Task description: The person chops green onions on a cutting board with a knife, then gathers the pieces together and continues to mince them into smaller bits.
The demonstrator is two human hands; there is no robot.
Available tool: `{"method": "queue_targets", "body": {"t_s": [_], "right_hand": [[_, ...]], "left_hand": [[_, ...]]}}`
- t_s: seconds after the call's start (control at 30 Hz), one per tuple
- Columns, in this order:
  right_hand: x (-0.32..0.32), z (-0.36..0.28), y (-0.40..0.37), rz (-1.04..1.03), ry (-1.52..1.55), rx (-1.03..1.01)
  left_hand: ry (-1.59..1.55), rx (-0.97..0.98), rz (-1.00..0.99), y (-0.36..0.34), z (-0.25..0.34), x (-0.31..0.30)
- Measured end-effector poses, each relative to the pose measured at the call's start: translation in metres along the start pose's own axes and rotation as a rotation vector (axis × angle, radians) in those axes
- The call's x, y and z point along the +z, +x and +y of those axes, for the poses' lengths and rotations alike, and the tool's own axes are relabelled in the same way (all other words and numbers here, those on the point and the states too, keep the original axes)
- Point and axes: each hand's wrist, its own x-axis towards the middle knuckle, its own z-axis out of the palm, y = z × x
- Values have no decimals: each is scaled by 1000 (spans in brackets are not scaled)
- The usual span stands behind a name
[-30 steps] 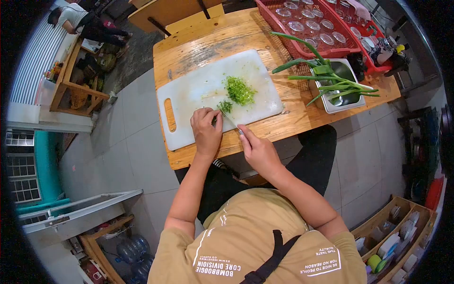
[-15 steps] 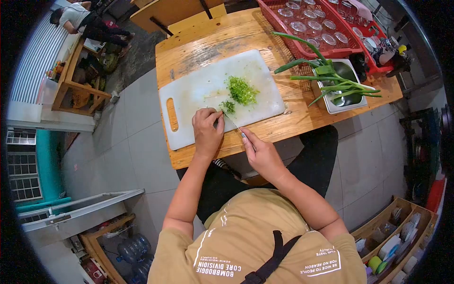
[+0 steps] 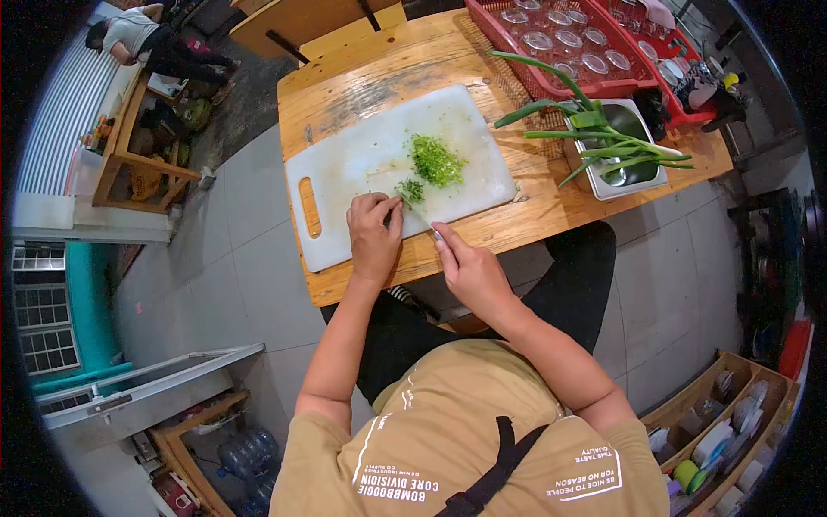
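On the white cutting board (image 3: 345,172), a heap of finely chopped spring onion (image 3: 438,161) lies right of the middle. A smaller, darker chopped bit (image 3: 410,190) sits just beyond my left hand (image 3: 376,231). That hand rests on the board's near edge, fingers curled and pressed down at the greens; what lies under them is mostly hidden. My right hand (image 3: 472,274) is closed around a knife (image 3: 421,217), its thin blade slanting up-left towards the left fingertips. Whole spring onions (image 3: 594,129) lie across a metal container (image 3: 633,185) to the right.
The wooden table (image 3: 362,86) also carries a red crate (image 3: 517,65) of upturned glasses (image 3: 568,39) at the back right. Beside it is another red basket (image 3: 689,116) with utensils. A person (image 3: 142,39) bends near a wooden shelf (image 3: 129,159) at the far left.
The view has shifted slightly. The knife blade looks more edge-on and its tip is harder to see by the small chopped bit. Both hands keep nearly the same place.
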Motion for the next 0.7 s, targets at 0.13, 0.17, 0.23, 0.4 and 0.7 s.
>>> {"method": "queue_targets", "body": {"t_s": [0.13,0.17,0.23,0.4,0.7], "right_hand": [[-5,1,6,8,108,45],[-7,2,5,22,148,38],[-8,0,3,18,154,35],[-2,1,-1,-9,179,41],[5,1,12,8,-2,2]], "left_hand": [[18,9,-19,6,0,0],[3,16,-22,6,0,2],[10,-6,-17,5,2,4],[36,-55,-10,4,2,5],[48,-133,-39,8,3,3]]}}
